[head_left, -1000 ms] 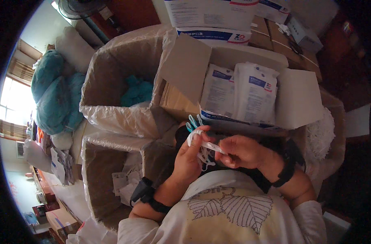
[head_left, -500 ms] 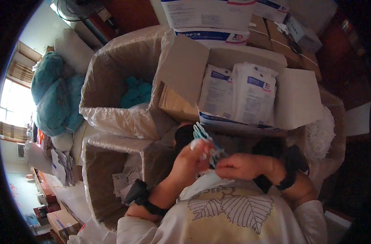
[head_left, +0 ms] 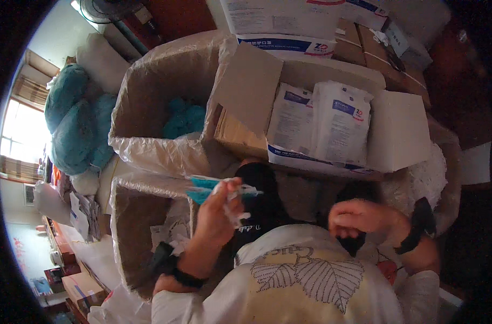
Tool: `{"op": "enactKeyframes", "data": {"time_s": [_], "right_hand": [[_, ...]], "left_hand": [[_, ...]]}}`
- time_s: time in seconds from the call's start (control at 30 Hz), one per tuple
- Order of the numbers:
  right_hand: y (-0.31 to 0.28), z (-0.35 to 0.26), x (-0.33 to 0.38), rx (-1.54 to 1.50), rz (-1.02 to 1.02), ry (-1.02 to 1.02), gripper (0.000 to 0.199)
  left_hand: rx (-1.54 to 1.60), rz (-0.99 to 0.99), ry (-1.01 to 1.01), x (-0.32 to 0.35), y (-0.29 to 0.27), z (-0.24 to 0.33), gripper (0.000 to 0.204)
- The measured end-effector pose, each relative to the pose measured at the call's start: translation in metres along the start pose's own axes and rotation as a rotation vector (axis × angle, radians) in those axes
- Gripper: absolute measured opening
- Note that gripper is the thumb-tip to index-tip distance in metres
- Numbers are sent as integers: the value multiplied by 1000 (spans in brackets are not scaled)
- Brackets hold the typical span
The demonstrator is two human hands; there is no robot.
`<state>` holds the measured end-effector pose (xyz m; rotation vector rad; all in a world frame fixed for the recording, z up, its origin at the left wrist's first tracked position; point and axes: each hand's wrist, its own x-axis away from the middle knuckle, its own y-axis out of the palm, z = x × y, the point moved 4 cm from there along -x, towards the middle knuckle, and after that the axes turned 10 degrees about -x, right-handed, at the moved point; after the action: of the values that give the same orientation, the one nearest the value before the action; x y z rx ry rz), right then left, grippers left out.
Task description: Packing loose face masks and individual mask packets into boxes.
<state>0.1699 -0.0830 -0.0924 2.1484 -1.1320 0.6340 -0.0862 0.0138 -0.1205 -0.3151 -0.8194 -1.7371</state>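
My left hand (head_left: pixel 218 213) is closed around a small bunch of teal face masks (head_left: pixel 201 189), held out over the near left bin. White ear loops (head_left: pixel 251 191) stick out past the fingers, and some white strands hang below them. On the other side of my lap, my right hand (head_left: pixel 358 217) is held with its fingers loosely bent and somewhat blurred. Nothing shows in it. Ahead of my knees is an open carton (head_left: pixel 324 165) with several white printed packets (head_left: pixel 340 121) standing inside.
A far left lined bin (head_left: pixel 159 148) holds teal material (head_left: pixel 184 117); the near left bin (head_left: pixel 115 237) holds pale scraps. Teal-filled bags (head_left: pixel 70 121) are heaped beyond them at left. Boxes (head_left: pixel 283 46) are stacked behind the carton, and a bag of white strands (head_left: pixel 426 170) stands at right.
My hands, close together over my lap before, have parted. The left has carried the masks leftward toward the near bin; the right has drawn back to the right.
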Motion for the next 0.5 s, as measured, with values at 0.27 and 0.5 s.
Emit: {"op": "enactKeyframes", "data": {"time_s": [0.27, 0.5], "right_hand": [[48, -44, -67, 34, 184, -625, 17], [50, -56, -80, 92, 358, -634, 20]], "left_hand": [[534, -352, 2, -15, 48, -28, 24], [488, -462, 127, -16, 58, -33, 27]]}}
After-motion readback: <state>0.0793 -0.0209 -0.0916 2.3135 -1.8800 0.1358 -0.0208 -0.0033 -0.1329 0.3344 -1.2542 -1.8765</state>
